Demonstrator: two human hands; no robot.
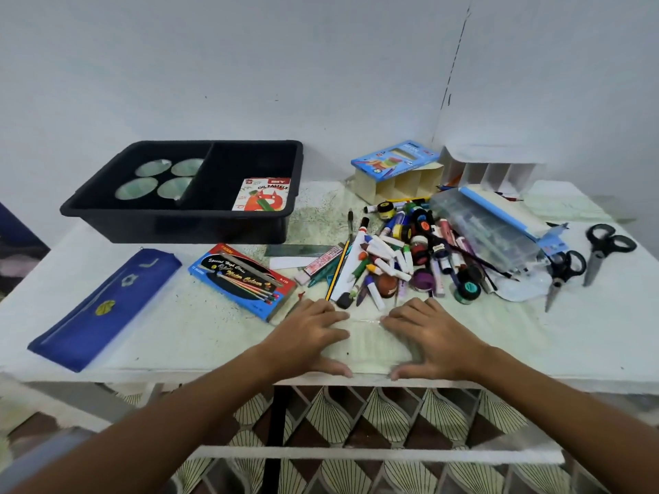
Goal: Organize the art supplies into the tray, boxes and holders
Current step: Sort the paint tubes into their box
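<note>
Both my hands lie flat and empty on the near edge of the surface (149, 336), left hand (310, 336) and right hand (428, 336) a little apart, fingers spread. The loose pile of supplies (399, 254) sits just beyond my fingertips; the black tray (107, 208) is far left, the card holders (403, 183) far right. I'd sort by kind first (tubes, then pots), taking few at a time so nothing rolls away.

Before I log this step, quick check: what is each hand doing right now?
Left hand: open, fingers spread flat on the table, holding nothing.
Right hand: open, fingers spread flat on the table, holding nothing.
</note>
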